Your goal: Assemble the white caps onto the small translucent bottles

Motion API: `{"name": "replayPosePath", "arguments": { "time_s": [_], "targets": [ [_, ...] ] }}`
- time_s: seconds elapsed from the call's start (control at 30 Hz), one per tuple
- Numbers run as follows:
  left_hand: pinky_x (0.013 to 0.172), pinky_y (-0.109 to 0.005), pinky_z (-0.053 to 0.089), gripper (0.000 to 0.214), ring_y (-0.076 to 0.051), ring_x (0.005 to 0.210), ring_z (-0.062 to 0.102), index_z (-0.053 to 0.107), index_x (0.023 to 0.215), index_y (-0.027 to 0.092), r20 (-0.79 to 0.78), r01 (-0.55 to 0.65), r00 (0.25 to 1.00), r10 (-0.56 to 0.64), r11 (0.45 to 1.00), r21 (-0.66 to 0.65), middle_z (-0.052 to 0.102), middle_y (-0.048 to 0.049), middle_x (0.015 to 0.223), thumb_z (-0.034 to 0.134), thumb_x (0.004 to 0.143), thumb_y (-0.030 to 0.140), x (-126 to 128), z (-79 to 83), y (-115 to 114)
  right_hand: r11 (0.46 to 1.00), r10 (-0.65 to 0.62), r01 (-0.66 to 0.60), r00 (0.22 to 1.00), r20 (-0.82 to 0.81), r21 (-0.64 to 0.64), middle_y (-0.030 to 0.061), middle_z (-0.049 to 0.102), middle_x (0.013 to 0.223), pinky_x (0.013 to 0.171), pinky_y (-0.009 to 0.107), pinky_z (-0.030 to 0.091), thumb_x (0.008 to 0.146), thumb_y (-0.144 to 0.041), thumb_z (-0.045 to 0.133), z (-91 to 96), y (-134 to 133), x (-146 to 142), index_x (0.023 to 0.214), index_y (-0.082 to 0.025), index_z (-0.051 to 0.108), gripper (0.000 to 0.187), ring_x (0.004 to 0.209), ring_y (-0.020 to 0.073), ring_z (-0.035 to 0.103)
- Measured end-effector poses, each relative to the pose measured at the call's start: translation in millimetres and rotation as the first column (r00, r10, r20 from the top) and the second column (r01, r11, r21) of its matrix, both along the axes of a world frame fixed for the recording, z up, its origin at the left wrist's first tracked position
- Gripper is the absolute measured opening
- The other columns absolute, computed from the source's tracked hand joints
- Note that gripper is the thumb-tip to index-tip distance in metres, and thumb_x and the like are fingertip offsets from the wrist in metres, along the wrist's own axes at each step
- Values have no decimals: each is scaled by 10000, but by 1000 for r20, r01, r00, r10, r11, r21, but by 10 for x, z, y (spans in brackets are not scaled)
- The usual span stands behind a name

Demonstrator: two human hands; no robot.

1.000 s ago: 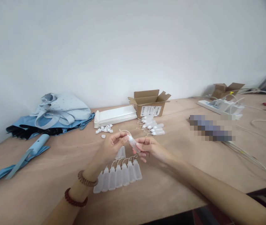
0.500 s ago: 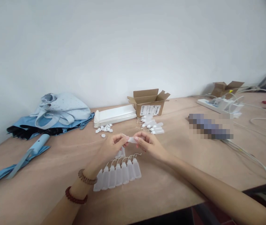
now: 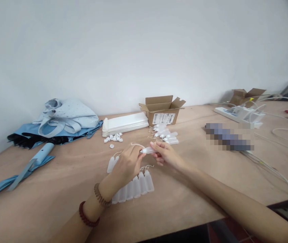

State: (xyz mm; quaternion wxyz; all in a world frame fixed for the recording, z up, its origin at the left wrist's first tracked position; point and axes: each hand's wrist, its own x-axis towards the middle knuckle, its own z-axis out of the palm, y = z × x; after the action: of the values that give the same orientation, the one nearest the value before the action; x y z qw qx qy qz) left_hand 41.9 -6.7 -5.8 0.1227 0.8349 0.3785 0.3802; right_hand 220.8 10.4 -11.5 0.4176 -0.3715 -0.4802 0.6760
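Between my hands, over the middle of the table, lies a small translucent plastic squeeze bottle (image 3: 148, 150) on its side. My right hand (image 3: 164, 153) pinches its body from the right. My left hand (image 3: 129, 160) has its fingers closed at the white neck end, where a thin curved tube sticks up. Under and in front of my left wrist is a row of similar bottles (image 3: 137, 187) with thin tubes, partly covered by that hand. A couple more bottles (image 3: 111, 164) lie just left of it. Beyond my right hand is a loose pile of bottles (image 3: 164, 133).
Small white caps (image 3: 114, 137) lie before a stack of white flat packs (image 3: 125, 123). An open cardboard box (image 3: 163, 114) stands behind the bottle pile. Blue cloth items (image 3: 65, 119) and a folded umbrella (image 3: 41, 153) are at left; a power strip (image 3: 235, 115) with cables is at right.
My left hand has turned over the bottle's neck end, and the thin tube now shows. More of the held bottle is visible. The two bottles at left have come into sight.
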Motion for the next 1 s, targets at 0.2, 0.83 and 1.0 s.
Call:
{"name": "replayPosePath", "arguments": {
  "time_s": [0.2,0.83,1.0],
  "targets": [
    [714,-300,420,172,-203,785,588,642,909,180,107,-57,992,72,989,-136,675,-70,877,507,877,281,22,81,-31,986,-13,17,1000,-24,167,-68,459,533,362,182,328,775,-546,617,-22,23,-7,677,-179,453,414,378,38,338],
    [544,-234,411,362,-124,599,507,651,759,135,339,141,934,116,751,-645,595,-19,680,509,848,456,-11,83,57,642,-363,-56,857,367,765,38,641,826,633,250,400,901,-315,489,-23,-76,29,932,-174,626,199,726,151,557],
    [643,-261,397,278,-155,703,555,632,747,160,156,-35,983,102,921,-387,644,-22,739,461,897,320,24,89,-14,841,-221,3,915,338,541,-10,543,632,520,238,334,842,-383,547,-13,-43,22,841,-156,630,242,543,110,455]
  ]
}}
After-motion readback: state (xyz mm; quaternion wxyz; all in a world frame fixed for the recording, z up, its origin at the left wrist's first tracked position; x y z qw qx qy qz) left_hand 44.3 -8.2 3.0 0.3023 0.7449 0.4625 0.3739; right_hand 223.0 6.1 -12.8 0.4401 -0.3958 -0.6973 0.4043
